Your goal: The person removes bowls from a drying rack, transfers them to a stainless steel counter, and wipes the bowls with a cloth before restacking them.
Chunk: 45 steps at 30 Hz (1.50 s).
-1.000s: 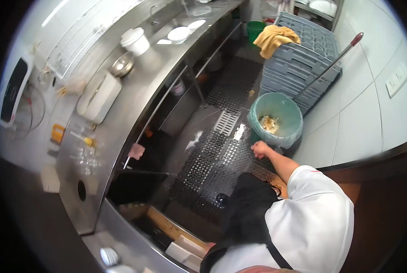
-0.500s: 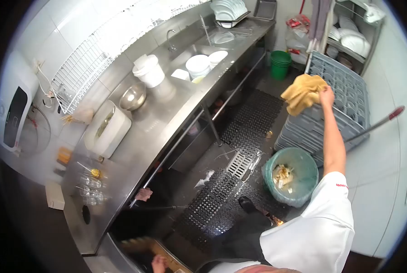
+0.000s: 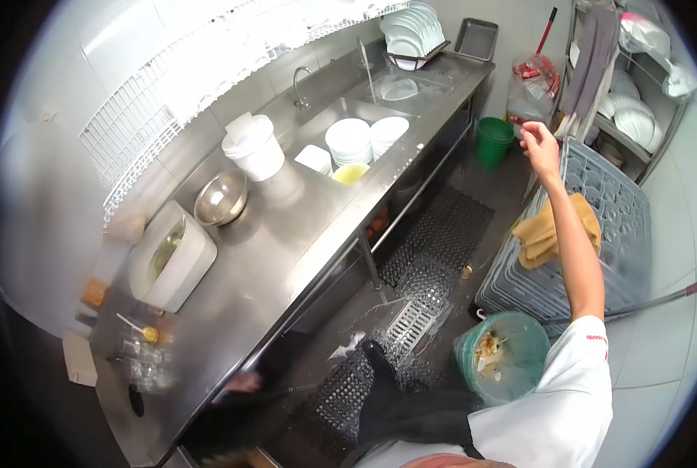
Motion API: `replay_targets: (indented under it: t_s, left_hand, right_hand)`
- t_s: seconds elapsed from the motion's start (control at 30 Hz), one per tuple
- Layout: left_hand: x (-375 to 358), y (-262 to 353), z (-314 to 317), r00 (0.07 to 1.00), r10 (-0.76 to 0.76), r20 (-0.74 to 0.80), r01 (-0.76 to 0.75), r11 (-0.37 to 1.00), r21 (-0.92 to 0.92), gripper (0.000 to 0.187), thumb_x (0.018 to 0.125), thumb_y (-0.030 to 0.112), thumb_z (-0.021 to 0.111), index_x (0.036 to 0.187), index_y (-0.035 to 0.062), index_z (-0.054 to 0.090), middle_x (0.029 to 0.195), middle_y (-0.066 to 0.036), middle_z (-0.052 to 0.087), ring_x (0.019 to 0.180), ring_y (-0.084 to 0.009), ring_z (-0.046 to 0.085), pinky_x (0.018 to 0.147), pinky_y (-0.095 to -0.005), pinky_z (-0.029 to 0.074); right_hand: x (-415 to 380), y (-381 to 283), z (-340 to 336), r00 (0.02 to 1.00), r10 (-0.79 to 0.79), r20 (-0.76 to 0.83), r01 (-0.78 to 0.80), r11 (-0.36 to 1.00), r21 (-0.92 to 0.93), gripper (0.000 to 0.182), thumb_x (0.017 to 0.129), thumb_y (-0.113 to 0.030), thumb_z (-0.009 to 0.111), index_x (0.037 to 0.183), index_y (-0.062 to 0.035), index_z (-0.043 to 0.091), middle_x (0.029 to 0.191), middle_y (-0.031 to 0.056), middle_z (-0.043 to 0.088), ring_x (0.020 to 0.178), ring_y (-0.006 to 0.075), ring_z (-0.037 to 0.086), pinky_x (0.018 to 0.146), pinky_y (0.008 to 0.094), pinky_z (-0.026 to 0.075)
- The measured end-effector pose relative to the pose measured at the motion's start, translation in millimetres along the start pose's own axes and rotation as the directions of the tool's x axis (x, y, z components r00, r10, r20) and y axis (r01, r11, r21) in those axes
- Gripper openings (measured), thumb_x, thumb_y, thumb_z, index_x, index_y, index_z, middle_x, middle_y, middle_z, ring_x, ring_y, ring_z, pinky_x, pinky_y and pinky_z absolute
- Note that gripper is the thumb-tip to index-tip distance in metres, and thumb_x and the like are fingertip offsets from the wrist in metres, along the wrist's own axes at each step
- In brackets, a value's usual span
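the yellow cloth [image 3: 537, 238] is draped over the aisle-side edge of the stacked grey glass racks [image 3: 621, 187], partly hidden behind the right forearm; whether arm and cloth touch, i cannot tell. the right hand [image 3: 541, 150] is raised beyond that edge, fingers loosely bent, nothing seen in its grasp. the left hand is out of view. good handling here likely calls for lifting the forearm well clear, so the cloth is not dragged off, and steady footing on the wet-looking rubber mat [image 3: 344, 394]. near the racks' base stands a lined bin [image 3: 532, 347] with scraps; across the aisle, stacked white bowls [image 3: 348, 136] sit in the sink near the table's [image 3: 278, 249] front edge. small red lettering [image 3: 595, 338] on the white sleeve [image 3: 559, 390] is unreadable.
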<state>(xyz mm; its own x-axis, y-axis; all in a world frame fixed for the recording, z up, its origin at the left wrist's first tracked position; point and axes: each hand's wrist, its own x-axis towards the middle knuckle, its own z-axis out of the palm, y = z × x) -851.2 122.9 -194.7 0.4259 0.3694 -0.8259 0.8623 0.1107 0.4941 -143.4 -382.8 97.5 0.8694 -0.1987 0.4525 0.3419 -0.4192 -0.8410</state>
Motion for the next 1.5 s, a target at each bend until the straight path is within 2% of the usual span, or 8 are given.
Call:
replay_targets:
  t_s: [0.33,0.5,0.57,0.8,0.97,1.13,1.27,1.5]
  left_hand:
    - [77.8,286.9,-54.9,0.859,0.165,0.485,-0.015,0.954,-0.299,0.036,0.096,0.021,0.057,0.121,-0.0050,0.058,0.112,-0.018,0.067,0.094,-0.0213,0.067,0.082,-0.0277,0.054]
    - [39.5,519.0,-81.1,0.671,0.444,0.594,-0.441,0.883,-0.162,0.043,0.094,0.018,0.059,0.130,-0.0035,0.050,0.118,-0.022,0.063,0.097,-0.0250,0.066,0.087,-0.0342,0.051]
    - [16.1,622.6,-75.5,0.669,0.600,0.438,-0.741,0.583,0.334,0.041,0.090,0.016,0.063,0.126,-0.0022,0.055,0.116,-0.017,0.065,0.100,-0.0223,0.065,0.089,-0.0335,0.050]
    - [17.6,937.2,43.8,-0.195,0.971,0.140,-0.714,-0.238,0.658,0.038,0.082,0.009,0.068,0.118,0.0008,0.058,0.116,-0.017,0.061,0.107,-0.0345,0.058,0.092,-0.0389,0.047]
    - [34.6,1081.7,89.1,-0.313,0.950,0.014,-0.448,-0.161,0.879,0.042,0.083,0.009,0.066,0.122,-0.0008,0.055,0.125,-0.019,0.057,0.115,-0.0362,0.054,0.096,-0.0413,0.044]
    - [70.5,1171.7,92.6,-0.378,0.908,-0.179,-0.387,0.021,0.922,0.050,0.083,0.015,0.067,0.125,-0.0058,0.050,0.130,-0.028,0.051,0.120,-0.0412,0.050,0.101,-0.0443,0.042]
    - [94.7,1205.4,101.2,-0.242,0.933,-0.268,-0.366,0.168,0.915,0.056,0.083,0.017,0.068,0.128,-0.0081,0.046,0.124,-0.036,0.049,0.117,-0.0471,0.050,0.099,-0.0470,0.043]
    - [123.5,1238.2,102.6,-0.190,0.903,-0.384,-0.217,0.343,0.914,0.040,0.082,0.014,0.066,0.118,0.0001,0.056,0.106,-0.031,0.055,0.096,-0.0437,0.058,0.083,-0.0482,0.050]
  right_hand:
    - [138.0,-97.5,169.9,0.983,-0.148,0.112,0.147,0.989,0.020,0.023,0.089,-0.017,0.061,0.109,-0.0048,0.062,0.091,0.0047,0.067,0.070,0.0112,0.064,0.059,0.0266,0.050]
    - [223.9,-118.1,245.8,0.948,-0.229,0.221,0.199,0.968,0.150,0.027,0.091,-0.022,0.060,0.111,-0.0033,0.061,0.094,0.0050,0.067,0.072,0.0111,0.063,0.060,0.0256,0.049]
    - [270.9,-122.7,287.7,0.920,-0.295,0.258,0.230,0.939,0.255,0.033,0.092,-0.030,0.060,0.113,-0.0042,0.060,0.097,0.0050,0.066,0.078,0.0117,0.063,0.062,0.0263,0.049]
    - [452.1,-173.8,526.2,0.729,-0.645,0.232,0.512,0.737,0.441,0.035,0.087,-0.029,0.065,0.111,-0.0032,0.064,0.093,0.0093,0.070,0.082,0.0179,0.066,0.072,0.0311,0.052]
    - [520.0,-240.8,668.0,0.637,-0.719,0.279,0.639,0.694,0.332,0.047,0.085,-0.039,0.064,0.117,-0.0046,0.063,0.101,0.0125,0.070,0.091,0.0244,0.068,0.080,0.0346,0.053]
    - [525.4,-291.8,741.9,0.442,-0.223,0.869,0.150,0.973,0.174,0.061,0.085,-0.050,0.059,0.123,-0.0014,0.060,0.127,0.0197,0.058,0.110,0.0325,0.061,0.087,0.0417,0.051]
    - [519.0,-311.6,782.8,0.062,-0.318,0.946,0.593,0.774,0.221,0.065,0.083,-0.050,0.060,0.125,-0.0001,0.060,0.134,0.0218,0.053,0.116,0.0366,0.056,0.092,0.0473,0.049]
    - [519.4,-313.9,796.8,0.078,-0.417,0.906,0.727,0.646,0.234,0.068,0.073,-0.048,0.063,0.123,-0.0026,0.061,0.126,0.0212,0.059,0.111,0.0333,0.060,0.094,0.0419,0.047]
